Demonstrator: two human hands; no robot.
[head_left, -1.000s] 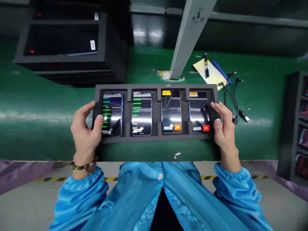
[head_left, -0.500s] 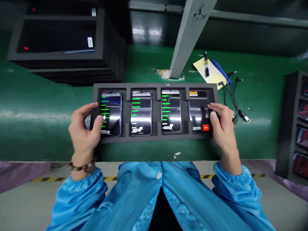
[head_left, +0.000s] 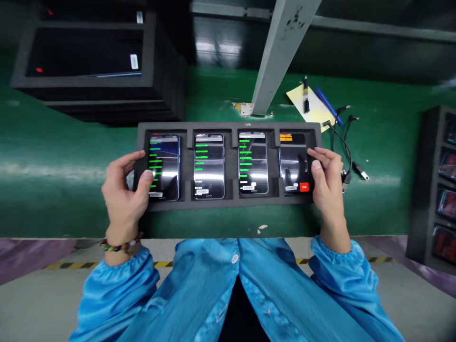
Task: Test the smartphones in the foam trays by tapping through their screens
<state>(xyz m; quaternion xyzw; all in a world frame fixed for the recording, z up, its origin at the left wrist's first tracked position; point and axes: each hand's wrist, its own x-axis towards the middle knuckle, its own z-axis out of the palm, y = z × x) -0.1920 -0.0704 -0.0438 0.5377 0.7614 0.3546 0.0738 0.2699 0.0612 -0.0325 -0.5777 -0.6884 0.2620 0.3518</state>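
A dark foam tray [head_left: 230, 204] lies in front of me on the green table, with several smartphones in its separate slots. My left hand [head_left: 124, 194] grips the tray's left end, thumb on top beside the leftmost phone [head_left: 164, 166]. Its screen shows green lines of text, as do the second phone [head_left: 209, 166] and the third phone [head_left: 253, 164]. The rightmost phone [head_left: 294, 164] shows an orange bar at the top and a red square at its lower corner. My right hand [head_left: 327, 190] clasps the tray's right end, thumb over the rim and fingers along the edge.
Stacked foam trays [head_left: 89, 83] with phones stand at the back left; another tray stack [head_left: 423, 190] is at the right edge. A grey metal post [head_left: 278, 57] rises behind my tray. Black cables [head_left: 347, 147], a yellow paper [head_left: 299, 102], a black pen [head_left: 306, 95] and a blue pen [head_left: 326, 103] lie behind my right hand.
My right hand has shifted slightly left and its wrist has turned a little against the tray's end. The tray and my left hand stay nearly where they were.
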